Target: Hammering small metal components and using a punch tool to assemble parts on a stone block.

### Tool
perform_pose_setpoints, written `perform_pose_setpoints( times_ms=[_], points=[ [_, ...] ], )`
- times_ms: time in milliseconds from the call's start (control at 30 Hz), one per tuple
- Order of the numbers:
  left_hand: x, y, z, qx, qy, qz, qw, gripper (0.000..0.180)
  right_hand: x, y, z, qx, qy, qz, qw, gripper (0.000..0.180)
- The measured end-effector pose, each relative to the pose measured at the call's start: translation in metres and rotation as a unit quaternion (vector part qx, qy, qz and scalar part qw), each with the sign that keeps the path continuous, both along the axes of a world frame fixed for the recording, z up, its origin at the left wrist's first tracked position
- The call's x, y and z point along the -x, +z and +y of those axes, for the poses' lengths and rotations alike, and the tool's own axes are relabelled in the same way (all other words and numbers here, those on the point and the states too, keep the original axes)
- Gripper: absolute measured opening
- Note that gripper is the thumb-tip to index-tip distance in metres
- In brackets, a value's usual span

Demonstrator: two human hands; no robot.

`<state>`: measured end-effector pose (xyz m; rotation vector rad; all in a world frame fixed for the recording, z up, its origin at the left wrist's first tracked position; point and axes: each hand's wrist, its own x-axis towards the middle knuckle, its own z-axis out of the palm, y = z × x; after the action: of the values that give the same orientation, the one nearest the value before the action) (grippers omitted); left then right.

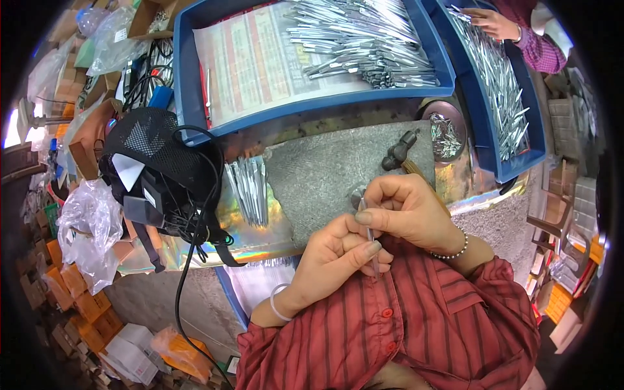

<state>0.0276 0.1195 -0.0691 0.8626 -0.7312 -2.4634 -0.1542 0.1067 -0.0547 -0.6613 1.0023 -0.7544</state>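
Observation:
Close to my chest, my left hand (341, 250) and my right hand (406, 211) are both closed on one slim silver metal piece (370, 235). It stands nearly upright, its top pinched by the right thumb and fingers. The left thumb and fingers grip it lower down; its exact kind is hard to make out. Just beyond the right hand, a hammer (399, 153) with a dark head and wooden handle lies on a grey stone slab (331, 162). Partly behind the right fingers is a small round metal stub (357, 196). A bundle of similar slim pieces (247, 193) lies left of the slab.
A blue tray (312, 101) of slim metal pieces is at the back, another blue tray (534, 123) at right, where another person's hand (497, 25) reaches in. A round dish (463, 130) holds small metal parts. A black mesh bag (146, 140) with cables sits left.

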Motion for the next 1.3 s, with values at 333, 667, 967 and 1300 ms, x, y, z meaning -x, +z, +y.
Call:
perform_pose_setpoints(
  times_ms=[333,667,967,1300],
  points=[
    [0.013,0.006,-0.011,0.015,-0.005,-0.003,1.000,0.021,0.011,0.005,-0.006,0.016,-0.021,0.013,1.000,0.011],
    [0.038,0.012,-0.037,-0.004,-0.022,0.025,0.999,0.017,0.032,0.012,-0.018,0.026,-0.091,-0.017,0.995,0.012],
    [0.052,0.015,-0.045,0.040,-0.045,-0.007,0.998,0.013,0.049,0.007,-0.022,0.040,-0.089,-0.033,0.995,0.009],
    [0.058,0.018,-0.043,0.039,-0.043,-0.020,0.998,0.013,0.055,0.003,-0.019,0.048,-0.083,-0.025,0.995,0.009]
  ],
)
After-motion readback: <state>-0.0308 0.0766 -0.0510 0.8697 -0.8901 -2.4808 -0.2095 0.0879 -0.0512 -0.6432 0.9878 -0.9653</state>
